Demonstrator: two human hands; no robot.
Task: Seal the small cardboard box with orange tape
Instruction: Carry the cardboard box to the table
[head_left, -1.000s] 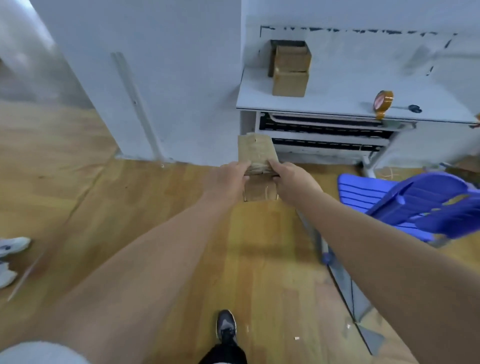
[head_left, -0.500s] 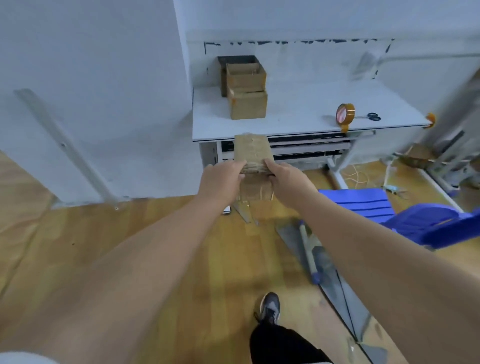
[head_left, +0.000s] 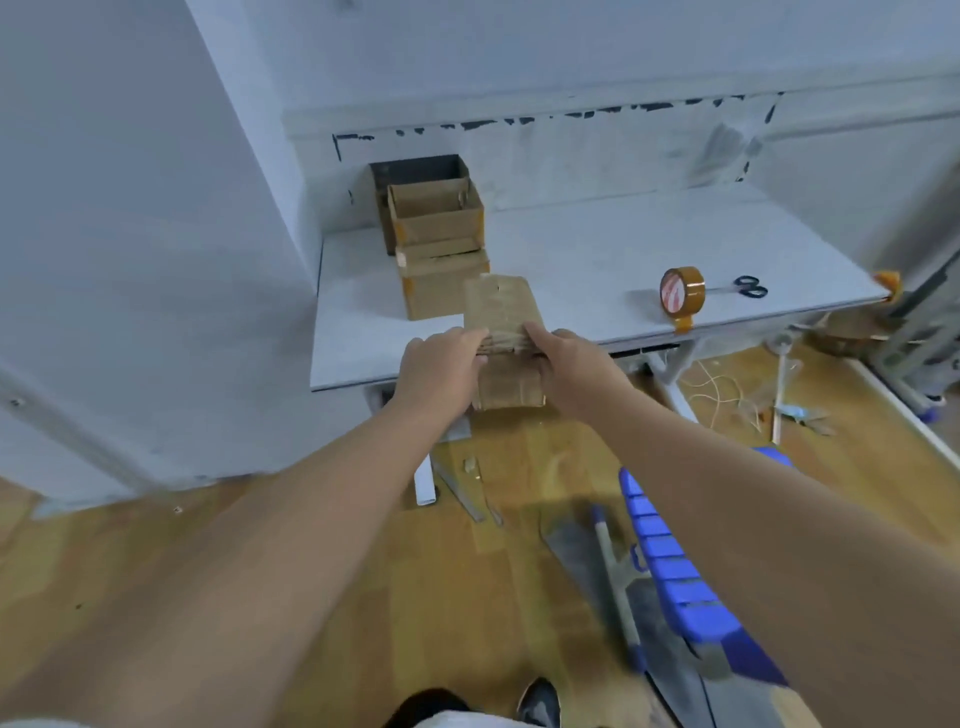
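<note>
I hold a flattened piece of brown cardboard, the small cardboard box (head_left: 500, 312), out in front of me over the near edge of the white table (head_left: 582, 260). My left hand (head_left: 439, 366) grips its left side and my right hand (head_left: 574, 366) its right side, about halfway up its length. The orange tape roll (head_left: 681, 291) stands on edge at the table's right front, a loose end hanging over the edge. Black-handled scissors (head_left: 748, 287) lie just right of the roll.
Two stacked open cardboard boxes (head_left: 439, 244) and a dark box behind them stand at the table's back left. A blue plastic chair (head_left: 675, 577) lies on the wooden floor at the right. String and scraps litter the floor under the table. A white wall stands to the left.
The table has come closer and lower in view as I walked toward it. Both hands kept their grip on the cardboard, which now reaches over the table's front edge.
</note>
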